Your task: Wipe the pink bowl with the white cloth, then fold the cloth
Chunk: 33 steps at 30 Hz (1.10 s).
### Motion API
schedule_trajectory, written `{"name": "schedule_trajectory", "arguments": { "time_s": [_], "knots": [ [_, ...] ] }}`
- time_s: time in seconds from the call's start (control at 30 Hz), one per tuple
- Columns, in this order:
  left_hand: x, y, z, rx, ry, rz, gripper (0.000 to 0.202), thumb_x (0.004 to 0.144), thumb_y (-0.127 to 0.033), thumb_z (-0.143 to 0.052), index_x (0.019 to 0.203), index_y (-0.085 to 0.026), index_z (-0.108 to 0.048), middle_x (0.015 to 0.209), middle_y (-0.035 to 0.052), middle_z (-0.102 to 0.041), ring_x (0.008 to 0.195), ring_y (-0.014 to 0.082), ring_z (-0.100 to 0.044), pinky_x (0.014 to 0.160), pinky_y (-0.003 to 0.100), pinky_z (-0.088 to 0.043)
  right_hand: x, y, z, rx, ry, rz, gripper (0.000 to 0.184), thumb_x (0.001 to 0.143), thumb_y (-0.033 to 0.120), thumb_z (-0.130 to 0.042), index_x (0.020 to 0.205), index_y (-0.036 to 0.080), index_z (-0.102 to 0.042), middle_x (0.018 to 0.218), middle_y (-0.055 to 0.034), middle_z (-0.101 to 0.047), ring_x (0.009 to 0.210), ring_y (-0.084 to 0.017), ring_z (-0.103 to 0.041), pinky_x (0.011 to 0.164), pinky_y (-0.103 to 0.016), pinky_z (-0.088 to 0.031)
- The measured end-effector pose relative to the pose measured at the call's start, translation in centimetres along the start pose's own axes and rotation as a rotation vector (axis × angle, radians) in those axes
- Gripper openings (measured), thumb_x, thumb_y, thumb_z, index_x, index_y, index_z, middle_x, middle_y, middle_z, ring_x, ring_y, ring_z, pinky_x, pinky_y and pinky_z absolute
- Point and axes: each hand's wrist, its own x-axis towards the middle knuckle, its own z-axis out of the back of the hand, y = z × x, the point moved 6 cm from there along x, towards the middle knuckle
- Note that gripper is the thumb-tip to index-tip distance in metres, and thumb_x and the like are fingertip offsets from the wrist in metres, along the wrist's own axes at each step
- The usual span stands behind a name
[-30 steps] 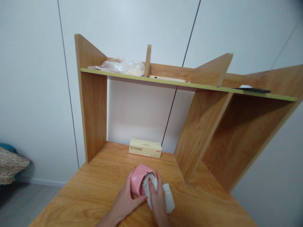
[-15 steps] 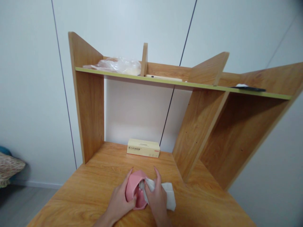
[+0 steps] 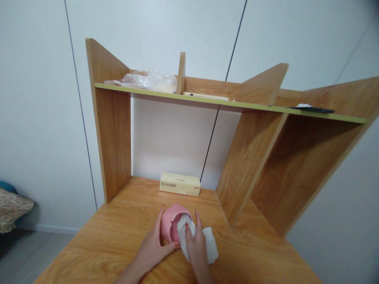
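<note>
A pink faceted pot [image 3: 169, 220] is tilted on its side above the desk, its opening turned towards me and to the right. My left hand [image 3: 155, 240] grips it from the left, with the thumb at the lower rim and the fingers round the outer wall. My right hand [image 3: 195, 240] is closed on a white cloth [image 3: 211, 246] and presses part of it into the pot's mouth. The rest of the cloth hangs out to the right of that hand. The cloth's far end inside the pot is hidden.
A cream cardboard box [image 3: 180, 184] lies at the back of the wooden desk [image 3: 118, 228]. Above is a shelf [image 3: 207, 100] with a clear plastic bag [image 3: 151, 81] and a flat dark object [image 3: 315, 109]. An upright panel [image 3: 251, 157] stands right of the box.
The pot has turned slightly and shifted up and to the right in my left hand. My right hand has moved with the cloth, and more of it shows across the pot's opening.
</note>
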Motion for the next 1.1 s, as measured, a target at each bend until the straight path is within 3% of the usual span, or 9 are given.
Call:
{"name": "schedule_trajectory", "arguments": {
  "time_s": [0.1, 0.2, 0.3, 0.53, 0.73, 1.0, 1.1],
  "knots": [
    [0.0, 0.1, -0.3, -0.019, -0.018, -0.030, 0.083, 0.072, -0.033, -0.060, 0.138, -0.013, -0.014, 0.132, 0.0145, -0.041, 0.120, 0.0255, -0.040, 0.098, 0.036, -0.034, 0.2, 0.2, 0.2, -0.004, -0.012, 0.012, 0.059, 0.078, 0.036, -0.041, 0.130, 0.010, -0.034, 0.109, -0.0131, -0.061, 0.092, -0.022, -0.061, 0.073, -0.028, -0.046],
    [0.1, 0.4, -0.1, 0.020, -0.034, -0.046, 0.077, 0.069, -0.025, -0.058, 0.136, -0.013, -0.022, 0.132, 0.0132, -0.042, 0.117, 0.0251, -0.043, 0.098, 0.035, -0.034, 0.5, 0.4, 0.6, -0.115, 0.019, -0.019, 0.060, 0.077, 0.038, -0.044, 0.131, 0.014, -0.034, 0.083, -0.0074, -0.069, 0.070, -0.022, -0.065, 0.059, -0.028, -0.046],
    [0.2, 0.5, 0.1, 0.079, -0.019, -0.044, 0.078, 0.066, -0.023, -0.058, 0.136, -0.016, -0.024, 0.130, 0.0110, -0.045, 0.112, 0.0251, -0.048, 0.096, 0.034, -0.037, 0.5, 0.9, 1.2, -0.300, 0.053, -0.040, 0.060, 0.078, 0.042, -0.043, 0.132, 0.017, -0.033, 0.062, -0.0025, -0.066, 0.058, -0.024, -0.063, 0.051, -0.028, -0.042],
    [-0.4, -0.9, 0.3, 0.153, 0.043, -0.133, 0.082, 0.065, -0.020, -0.055, 0.139, -0.018, -0.019, 0.129, 0.0079, -0.047, 0.109, 0.0225, -0.051, 0.094, 0.031, -0.039, 0.2, 1.8, 0.9, -0.407, 0.095, -0.023, 0.061, 0.079, 0.041, -0.041, 0.133, 0.017, -0.027, 0.072, -0.0036, -0.067, 0.070, -0.024, -0.065, 0.058, -0.027, -0.042],
    [-0.1, -1.3, 0.8, 0.148, -0.030, -0.156, 0.078, 0.067, -0.018, -0.052, 0.138, -0.019, -0.020, 0.129, 0.0064, -0.048, 0.111, 0.0212, -0.050, 0.094, 0.029, -0.039, 0.0, 1.0, -0.2, -0.380, 0.188, -0.014, 0.053, 0.079, 0.037, -0.041, 0.128, 0.016, -0.038, 0.076, -0.0063, -0.069, 0.072, -0.024, -0.065, 0.057, -0.027, -0.043],
    [0.2, -1.5, 0.7, 0.059, 0.066, -0.169, 0.073, 0.067, -0.020, -0.052, 0.136, -0.019, -0.028, 0.129, 0.0056, -0.048, 0.112, 0.0217, -0.049, 0.095, 0.028, -0.037, 0.0, 2.1, 1.2, -0.356, 0.020, 0.136, 0.055, 0.077, 0.039, -0.045, 0.128, 0.018, -0.038, 0.079, -0.0040, -0.069, 0.065, -0.021, -0.064, 0.054, -0.025, -0.044],
    [0.1, -1.3, 0.8, 0.060, 0.068, -0.160, 0.072, 0.069, -0.021, -0.052, 0.136, -0.019, -0.027, 0.128, 0.0053, -0.048, 0.112, 0.0214, -0.049, 0.096, 0.028, -0.037, 0.0, 2.3, 1.2, -0.374, 0.016, 0.141, 0.056, 0.078, 0.038, -0.044, 0.129, 0.017, -0.037, 0.078, -0.0045, -0.069, 0.064, -0.022, -0.064, 0.053, -0.026, -0.043]
  ]
}}
